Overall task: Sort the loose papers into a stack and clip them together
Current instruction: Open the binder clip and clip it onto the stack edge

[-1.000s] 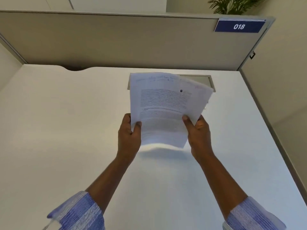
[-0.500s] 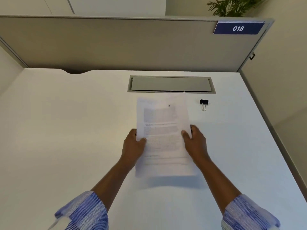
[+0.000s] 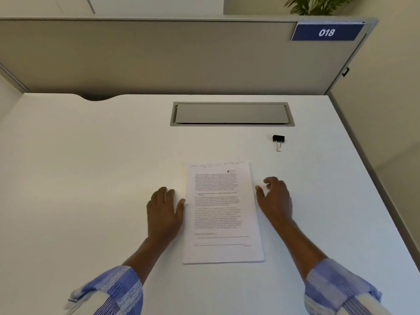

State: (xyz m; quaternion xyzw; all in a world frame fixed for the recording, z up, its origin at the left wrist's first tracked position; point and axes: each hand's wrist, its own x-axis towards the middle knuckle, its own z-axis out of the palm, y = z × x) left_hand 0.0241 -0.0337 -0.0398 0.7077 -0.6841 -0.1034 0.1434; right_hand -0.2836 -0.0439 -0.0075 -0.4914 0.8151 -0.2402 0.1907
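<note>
left hand (image 3: 164, 212): lay palm down on the tabletop (image 3: 91, 178), fingers relaxed and a little spread, holding nothing; its thumb tip reached the left edge of the papers (image 3: 221, 212), though whether it touched them could not be told.
right hand (image 3: 275, 200): rested on the tabletop just beside the right edge of the papers, fingers loosely curled, thumb pointing toward the sheet, nothing in its hold.
papers: lay flat as one squared stack between the two hands, around the middle of the tabletop and nearer its near edge, long side running from near to far; the top sheet showed printed text with a handwritten line along its far end; no clip on it.
sleeves (image 3: 109, 292): blue-and-white striped, pushed up the forearms, at the near edge on both sides.
clip (image 3: 278, 139): a black binder clip with silver handles lay alone on the tabletop beyond the right hand, toward the far right corner, well apart from the papers.
hatch (image 3: 230, 113): a long grey lid was set into the tabletop near the far edge, beyond the papers and the clip, closed.
tabletop: white, with a curved notch cut in the far edge toward the left corner.
partition (image 3: 159, 57): a beige panel stood along the far edge.
sign (image 3: 326, 32): blue, reading 018, was fixed at the partition's top right corner.
plant (image 3: 313, 4): green fronds showed above the partition, behind the sign.
</note>
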